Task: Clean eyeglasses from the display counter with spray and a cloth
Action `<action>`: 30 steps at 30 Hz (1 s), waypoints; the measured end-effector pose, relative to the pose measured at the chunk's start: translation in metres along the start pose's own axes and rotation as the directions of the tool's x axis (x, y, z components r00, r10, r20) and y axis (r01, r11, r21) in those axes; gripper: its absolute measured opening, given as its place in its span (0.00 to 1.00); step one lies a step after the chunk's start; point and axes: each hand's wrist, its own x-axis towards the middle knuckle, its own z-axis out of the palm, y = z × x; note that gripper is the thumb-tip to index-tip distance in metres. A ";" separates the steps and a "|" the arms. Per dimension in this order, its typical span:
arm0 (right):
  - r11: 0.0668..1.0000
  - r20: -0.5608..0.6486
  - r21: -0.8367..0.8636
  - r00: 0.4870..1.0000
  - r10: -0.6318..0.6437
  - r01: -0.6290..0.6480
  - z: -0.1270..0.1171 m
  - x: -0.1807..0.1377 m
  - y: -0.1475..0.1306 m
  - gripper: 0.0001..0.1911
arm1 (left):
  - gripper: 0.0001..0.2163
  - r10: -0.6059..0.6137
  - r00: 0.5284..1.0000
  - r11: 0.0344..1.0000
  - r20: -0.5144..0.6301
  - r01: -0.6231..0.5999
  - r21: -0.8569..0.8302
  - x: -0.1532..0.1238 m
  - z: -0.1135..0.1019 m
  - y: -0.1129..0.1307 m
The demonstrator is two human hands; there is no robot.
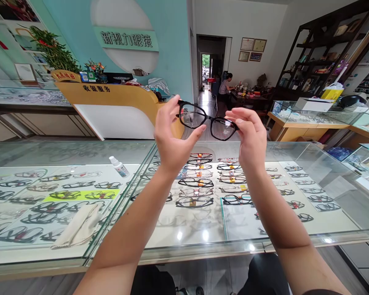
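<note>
The left hand (174, 137) and the right hand (250, 137), with fingers closed around its two ends, hold black-framed glasses (208, 117) above the glass counter (187, 235).

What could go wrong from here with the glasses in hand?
Drop: the glasses, raised between the left hand and right hand, might slip onto the glass counter below.
Smudge: the left thumb sits close to a lens and may mark it.
</note>
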 end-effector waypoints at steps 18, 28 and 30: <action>0.995 0.415 -0.070 0.909 -0.031 0.066 -0.008 0.009 0.001 0.14 | 0.42 -0.046 0.945 0.986 0.322 0.095 -0.137 0.015 -0.018 0.018; 0.997 0.474 0.008 0.878 0.067 -0.081 -0.006 0.009 -0.002 0.21 | 0.41 -0.128 0.919 0.954 0.372 0.217 -0.209 0.017 -0.019 0.025; 0.999 0.428 0.000 0.903 0.033 -0.036 -0.005 0.007 0.001 0.20 | 0.36 -0.128 0.955 0.976 0.266 0.170 -0.139 0.014 -0.023 0.032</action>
